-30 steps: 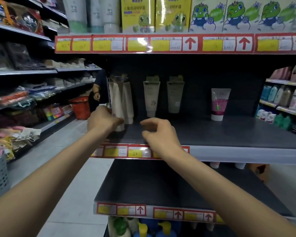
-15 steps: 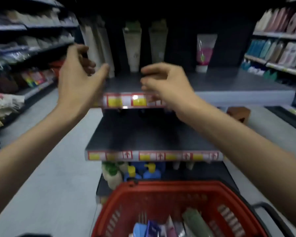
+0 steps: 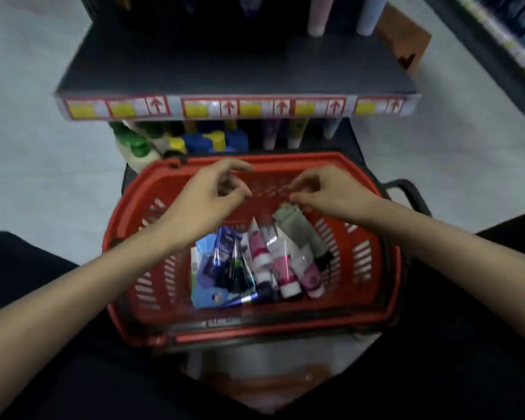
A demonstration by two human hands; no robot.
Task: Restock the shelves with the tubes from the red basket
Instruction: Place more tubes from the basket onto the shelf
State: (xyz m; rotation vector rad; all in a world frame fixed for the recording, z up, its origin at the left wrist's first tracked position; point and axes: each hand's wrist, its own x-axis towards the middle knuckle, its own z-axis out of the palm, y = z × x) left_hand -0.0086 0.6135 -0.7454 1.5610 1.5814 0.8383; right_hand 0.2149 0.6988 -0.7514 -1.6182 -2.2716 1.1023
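Note:
The red basket (image 3: 128, 237) stands on the floor between my knees, below the dark shelf (image 3: 225, 71). Several tubes lie in it: pink and white ones (image 3: 282, 262), dark blue ones (image 3: 222, 253) and a grey-green tube (image 3: 302, 230) that leans against the far wall. My right hand (image 3: 328, 192) hovers over the basket's far right part, thumb and fingertips pinched on the crimped end of the grey-green tube. Over the far left part is my left hand (image 3: 212, 192), its fingers curled and apart with nothing in them.
A red and yellow price strip (image 3: 225, 107) runs along the shelf's front edge. Bottles with green, yellow and blue caps (image 3: 194, 140) stand underneath it. Pale tubes (image 3: 317, 13) stand at the shelf's back right. A brown box (image 3: 403, 40) sits on the floor beyond, and the basket's black handle (image 3: 406, 189) sticks out right.
My view has dropped from the upper shelves to the basket. Both hands came down from the shelf edge into the basket, and the right one has reached the grey-green tube.

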